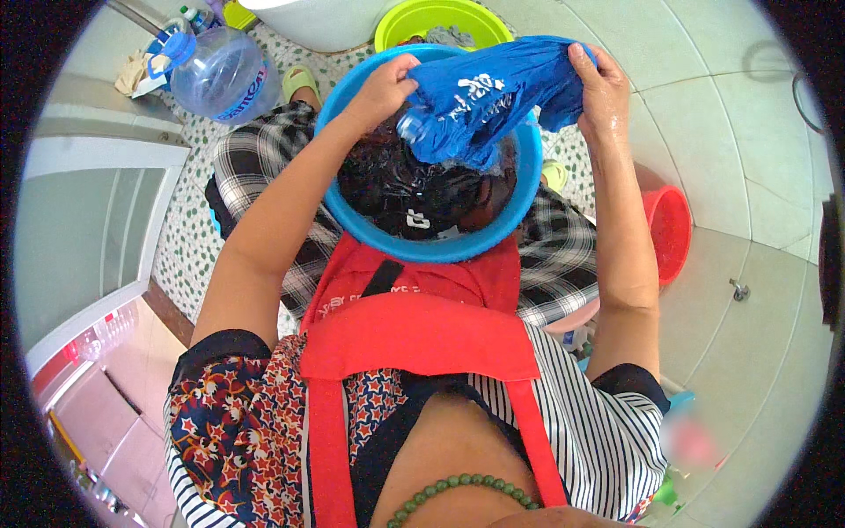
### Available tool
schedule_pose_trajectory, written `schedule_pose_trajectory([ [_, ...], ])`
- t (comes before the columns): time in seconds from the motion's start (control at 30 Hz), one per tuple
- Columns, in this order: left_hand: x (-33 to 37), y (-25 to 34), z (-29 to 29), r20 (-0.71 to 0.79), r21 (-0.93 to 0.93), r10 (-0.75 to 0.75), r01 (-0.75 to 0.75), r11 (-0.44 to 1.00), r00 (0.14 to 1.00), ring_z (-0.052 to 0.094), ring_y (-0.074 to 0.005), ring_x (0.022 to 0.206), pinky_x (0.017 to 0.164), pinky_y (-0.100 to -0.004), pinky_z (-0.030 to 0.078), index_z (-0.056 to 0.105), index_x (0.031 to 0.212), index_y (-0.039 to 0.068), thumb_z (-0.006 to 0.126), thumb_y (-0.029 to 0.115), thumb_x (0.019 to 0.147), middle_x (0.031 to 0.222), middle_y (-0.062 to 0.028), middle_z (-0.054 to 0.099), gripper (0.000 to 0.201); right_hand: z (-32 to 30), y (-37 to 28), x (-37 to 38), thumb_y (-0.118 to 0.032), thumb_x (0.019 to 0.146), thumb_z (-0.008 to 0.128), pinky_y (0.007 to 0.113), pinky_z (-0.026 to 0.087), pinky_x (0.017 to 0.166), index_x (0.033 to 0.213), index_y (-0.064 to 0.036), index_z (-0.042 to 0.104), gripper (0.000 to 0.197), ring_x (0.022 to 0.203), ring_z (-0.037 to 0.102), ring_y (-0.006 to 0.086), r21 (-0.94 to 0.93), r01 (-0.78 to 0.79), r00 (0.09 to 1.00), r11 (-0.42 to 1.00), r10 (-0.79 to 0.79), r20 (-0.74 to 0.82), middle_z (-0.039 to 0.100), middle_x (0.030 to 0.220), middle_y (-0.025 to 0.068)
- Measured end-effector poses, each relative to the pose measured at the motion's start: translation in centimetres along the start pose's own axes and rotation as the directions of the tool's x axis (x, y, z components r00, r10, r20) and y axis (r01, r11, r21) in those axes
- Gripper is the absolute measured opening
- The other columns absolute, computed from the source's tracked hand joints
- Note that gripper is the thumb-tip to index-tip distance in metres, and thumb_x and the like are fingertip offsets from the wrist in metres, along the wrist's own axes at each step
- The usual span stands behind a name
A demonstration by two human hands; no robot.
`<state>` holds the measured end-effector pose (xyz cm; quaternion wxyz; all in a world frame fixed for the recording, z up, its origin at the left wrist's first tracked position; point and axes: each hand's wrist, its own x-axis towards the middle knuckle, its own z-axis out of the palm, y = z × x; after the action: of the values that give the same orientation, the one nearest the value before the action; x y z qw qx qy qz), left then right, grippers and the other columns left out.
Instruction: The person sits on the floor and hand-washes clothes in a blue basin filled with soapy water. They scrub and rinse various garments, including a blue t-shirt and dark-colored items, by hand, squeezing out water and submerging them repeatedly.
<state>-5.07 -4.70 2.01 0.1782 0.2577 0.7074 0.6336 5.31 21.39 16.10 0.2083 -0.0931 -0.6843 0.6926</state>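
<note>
A wet blue garment [502,84] with white print is stretched between my two hands above a round blue basin [440,253]. My left hand [385,93] pinches its left end over the basin's far left rim. At the other end, my right hand [604,95] grips the cloth with the thumb on top, out past the basin's right rim. The garment's lower edge hangs down toward the water. Dark wet clothes [396,189] lie soaking in the basin, one with a small white mark. The basin stands between my knees.
Beyond the basin is a yellow-green tub [385,31] with grey cloth in it. A large clear water bottle [220,77] stands at the far left, a red bucket [673,233] at the right by the tiled wall. A framed glass door [92,229] is at the left.
</note>
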Motion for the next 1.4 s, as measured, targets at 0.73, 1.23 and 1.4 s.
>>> schedule_pose_trajectory([
  [0.73,-2.5,-12.2,6.6,-0.087,0.891,-0.043,0.097,0.443,0.995,0.037,-0.0341,0.121,0.093,-0.0589,0.030,0.053,0.109,0.017,0.063,0.015,0.078,0.129,-0.0050,0.043,0.033,2.5,24.8,-7.5,-0.027,0.081,0.063,0.050,0.042,0.092,0.114,-0.0323,0.060,0.034,0.117,0.045,0.0331,-0.920,0.161,0.957,0.357,0.171,0.234,0.048,0.131,-0.0017],
  [1.23,2.8,-20.5,6.3,0.023,0.858,-0.232,0.100,0.503,0.972,0.059,-0.0354,0.090,0.079,-0.0448,0.046,0.065,0.096,0.006,0.057,0.025,0.082,0.093,-0.0189,0.063,0.025,1.7,31.6,-5.2,-0.021,0.081,0.059,0.042,0.049,0.076,0.103,-0.0126,0.065,0.024,0.086,0.062,0.0304,-0.973,0.146,0.895,0.181,0.396,0.208,0.064,0.092,0.0150],
  [1.4,3.6,-11.5,1.4,-0.095,0.668,-0.003,0.066,0.741,0.995,0.061,-0.0347,0.093,0.082,-0.0417,0.048,0.064,0.104,0.009,0.060,0.028,0.082,0.102,-0.0168,0.064,0.029,1.5,25.3,-5.2,-0.025,0.081,0.063,0.042,0.049,0.077,0.100,-0.0065,0.065,0.027,0.084,0.064,0.0335,-0.662,-0.168,0.981,0.731,0.189,-0.040,0.065,0.088,0.0178],
])
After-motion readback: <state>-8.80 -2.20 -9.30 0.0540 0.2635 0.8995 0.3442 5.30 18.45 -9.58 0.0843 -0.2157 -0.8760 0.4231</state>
